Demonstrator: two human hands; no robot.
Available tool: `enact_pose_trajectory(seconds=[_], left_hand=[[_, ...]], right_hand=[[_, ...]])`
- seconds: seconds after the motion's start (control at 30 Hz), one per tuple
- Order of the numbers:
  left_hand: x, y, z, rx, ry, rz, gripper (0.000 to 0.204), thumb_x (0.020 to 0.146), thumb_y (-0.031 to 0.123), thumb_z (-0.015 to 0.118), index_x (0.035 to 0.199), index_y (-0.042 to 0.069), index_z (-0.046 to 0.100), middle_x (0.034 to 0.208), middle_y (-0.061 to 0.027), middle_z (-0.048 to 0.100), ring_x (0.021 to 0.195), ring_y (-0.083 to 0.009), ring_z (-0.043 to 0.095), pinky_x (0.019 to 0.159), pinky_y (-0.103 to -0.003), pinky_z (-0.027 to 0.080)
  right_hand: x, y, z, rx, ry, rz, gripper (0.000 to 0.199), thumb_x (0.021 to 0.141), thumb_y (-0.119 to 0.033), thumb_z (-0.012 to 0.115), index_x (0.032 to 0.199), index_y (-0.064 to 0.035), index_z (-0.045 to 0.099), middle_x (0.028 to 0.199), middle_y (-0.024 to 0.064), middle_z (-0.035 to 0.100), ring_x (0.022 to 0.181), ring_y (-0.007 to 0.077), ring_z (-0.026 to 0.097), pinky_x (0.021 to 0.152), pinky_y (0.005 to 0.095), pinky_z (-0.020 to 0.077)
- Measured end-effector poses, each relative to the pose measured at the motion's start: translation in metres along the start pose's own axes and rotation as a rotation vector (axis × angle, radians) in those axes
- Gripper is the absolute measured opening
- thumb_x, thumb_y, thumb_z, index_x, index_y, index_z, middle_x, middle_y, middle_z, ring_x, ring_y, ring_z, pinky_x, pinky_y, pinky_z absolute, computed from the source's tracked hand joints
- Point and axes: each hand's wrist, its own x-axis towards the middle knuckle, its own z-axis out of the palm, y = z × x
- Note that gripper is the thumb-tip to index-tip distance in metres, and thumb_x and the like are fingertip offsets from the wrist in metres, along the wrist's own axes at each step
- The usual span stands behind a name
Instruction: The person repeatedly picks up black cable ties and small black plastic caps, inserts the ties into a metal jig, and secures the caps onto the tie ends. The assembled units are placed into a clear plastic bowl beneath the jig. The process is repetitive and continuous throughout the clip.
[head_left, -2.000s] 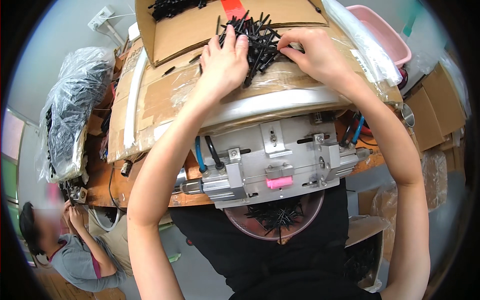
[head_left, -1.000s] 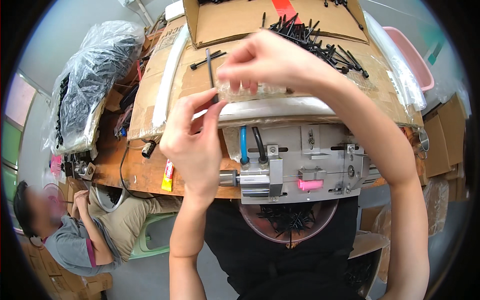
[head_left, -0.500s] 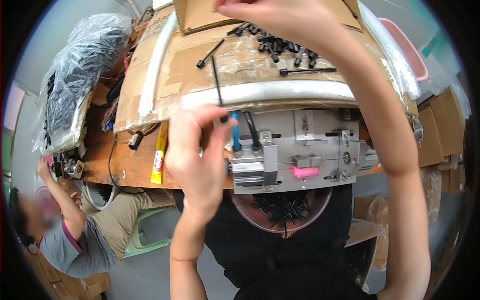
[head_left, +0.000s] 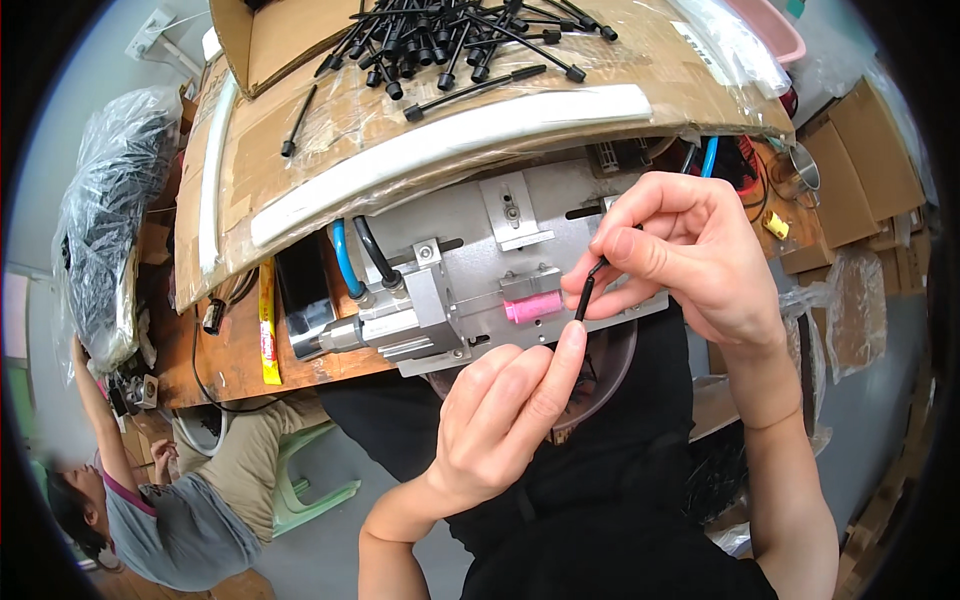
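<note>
In front of the metal fixture, my right hand (head_left: 690,265) pinches a thin black rod (head_left: 585,300) between thumb and fingers. My left hand (head_left: 500,420) is closed at the rod's lower end, thumb and index finger together on it. The rod slants, with a thicker dark section near its lower end; my right fingers partly hide its upper part. Just left of the rod is a pink block (head_left: 535,307), seated on the fixture's metal plate (head_left: 485,235). A metal cylinder (head_left: 405,330) with blue and black hoses stands at the plate's left.
Beyond the fixture, a cardboard surface (head_left: 350,140) carries a heap of black rods with knobbed ends (head_left: 430,45). A pink bowl (head_left: 610,385) sits below the plate. At left are a yellow tube (head_left: 268,320) and a co-worker (head_left: 170,520) by a plastic-wrapped bundle (head_left: 115,220).
My right hand has come down from the far cardboard to the fixture's front. My left hand has moved right and nearer me, and both hands now meet at the rod. The view has shifted.
</note>
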Motion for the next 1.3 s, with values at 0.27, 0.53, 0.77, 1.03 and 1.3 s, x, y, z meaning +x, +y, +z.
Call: enact_pose_trajectory(seconds=[0.27,0.53,0.77,1.03,1.3], left_hand=[[-0.005,0.003,-0.019,-0.553,-0.168,-0.204,0.055,0.061,-0.002,0.078,0.116,-0.001,0.069,0.091,-0.0053,0.061,0.081,-0.0201,0.059,0.07,-0.032,0.049],[-0.018,0.009,-0.023,-0.572,-0.221,-0.34,0.058,0.056,0.013,0.085,0.111,0.0,0.071,0.078,-0.0037,0.064,0.074,-0.0206,0.06,0.069,-0.032,0.049],[-0.023,0.015,-0.018,-0.63,-0.202,-0.379,0.06,0.059,0.004,0.083,0.117,-0.004,0.068,0.081,-0.0056,0.062,0.076,-0.0213,0.059,0.071,-0.033,0.049],[-0.033,0.011,0.036,0.107,-0.247,-0.318,0.068,0.074,-0.006,0.06,0.139,-0.009,0.044,0.092,-0.0095,0.052,0.084,-0.0224,0.052,0.078,-0.033,0.047],[-0.03,0.01,0.04,0.154,-0.336,-0.302,0.07,0.073,-0.005,0.058,0.141,-0.01,0.04,0.093,-0.0094,0.05,0.085,-0.0221,0.052,0.079,-0.032,0.047]], right_hand=[[-0.004,-0.009,-0.012,-0.141,-0.169,0.095,0.006,0.086,0.006,0.065,0.083,0.0103,0.061,0.081,0.026,0.069,0.076,0.0297,0.073,0.065,0.0333,0.0639],[-0.004,0.002,-0.006,-0.292,-0.246,0.078,0.007,0.081,0.007,0.071,0.08,0.0105,0.065,0.081,0.022,0.071,0.072,0.024,0.073,0.063,0.029,0.062],[0.002,0.008,-0.01,-0.116,-0.303,0.316,0.011,0.082,0.006,0.071,0.089,0.0126,0.067,0.083,0.0208,0.072,0.072,0.0226,0.073,0.064,0.0288,0.0619],[-0.023,0.035,-0.002,-0.674,0.206,-0.37,0.014,0.085,-0.002,0.07,0.098,0.0032,0.072,0.084,0.0096,0.073,0.072,0.0113,0.07,0.064,0.0214,0.0545],[-0.04,0.034,0.0,-0.623,0.322,-0.416,0.009,0.086,0.002,0.068,0.093,0.0042,0.073,0.081,0.0116,0.073,0.073,0.0152,0.072,0.064,0.0228,0.055]])
